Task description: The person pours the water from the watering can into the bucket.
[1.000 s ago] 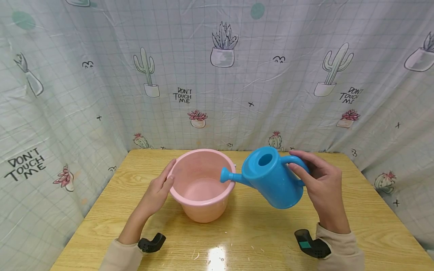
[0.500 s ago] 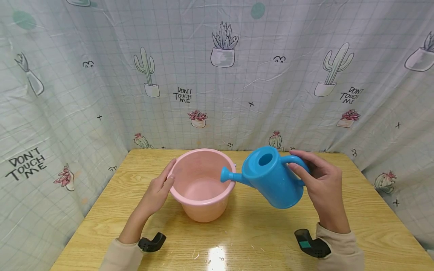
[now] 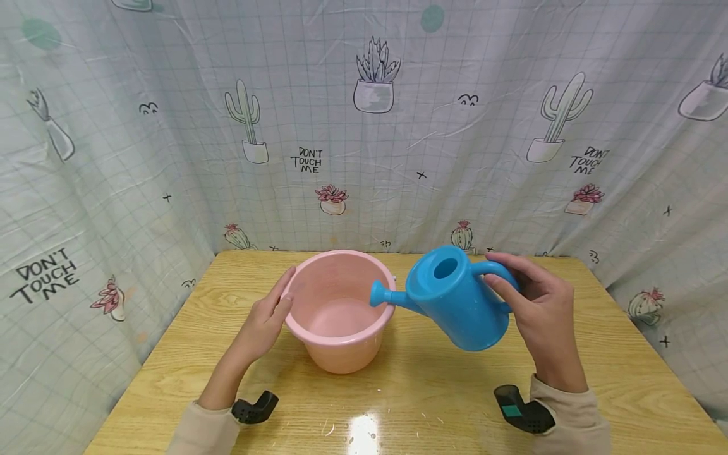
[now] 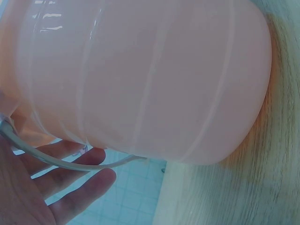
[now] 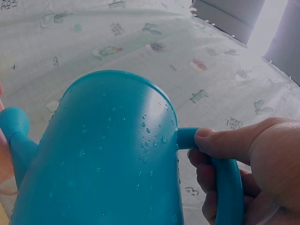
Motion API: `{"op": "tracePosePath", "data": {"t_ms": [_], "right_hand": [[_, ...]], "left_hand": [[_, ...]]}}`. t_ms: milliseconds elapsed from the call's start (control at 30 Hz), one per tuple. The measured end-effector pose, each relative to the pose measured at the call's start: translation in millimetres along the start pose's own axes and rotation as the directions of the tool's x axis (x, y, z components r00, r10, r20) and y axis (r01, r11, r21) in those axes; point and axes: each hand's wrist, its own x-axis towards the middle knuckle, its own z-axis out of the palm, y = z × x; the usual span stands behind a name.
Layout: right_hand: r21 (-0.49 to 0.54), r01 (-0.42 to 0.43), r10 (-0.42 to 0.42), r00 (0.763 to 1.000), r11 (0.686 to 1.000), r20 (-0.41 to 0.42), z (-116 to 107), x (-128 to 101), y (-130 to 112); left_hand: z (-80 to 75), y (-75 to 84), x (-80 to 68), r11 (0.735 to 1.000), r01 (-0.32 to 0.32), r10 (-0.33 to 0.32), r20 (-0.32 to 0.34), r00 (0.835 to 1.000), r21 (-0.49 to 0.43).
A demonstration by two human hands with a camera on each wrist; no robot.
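Item 1: pink bucket (image 3: 340,311), upright on the wooden bench (image 3: 432,392), left of centre; thin wire handle (image 4: 70,161) hung down its outer wall.

Item 2: blue watering can (image 3: 455,306), held clear of the bench and tilted left, spout head (image 3: 378,294) over the bucket's right rim; water droplets showed on its body in the right wrist view.

Item 3: left hand (image 3: 264,319), fingers straight and relaxed, laid flat against the bucket's left wall and rim.

Item 4: right hand (image 3: 540,309), grip curled round the can's handle (image 5: 225,178), thumb on top.

Item 5: cactus-print curtain (image 3: 364,126) behind the bench.
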Motion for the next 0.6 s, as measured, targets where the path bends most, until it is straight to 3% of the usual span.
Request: {"op": "tracePosePath", "data": {"t_ms": [600], "right_hand": [[-0.011, 0.003, -0.003, 1.000, 1.000, 0.006, -0.2, 0.3, 0.7]], "left_hand": [[-0.2, -0.6, 0.4, 1.000, -0.008, 0.008, -0.001, 1.000, 0.003]]}}
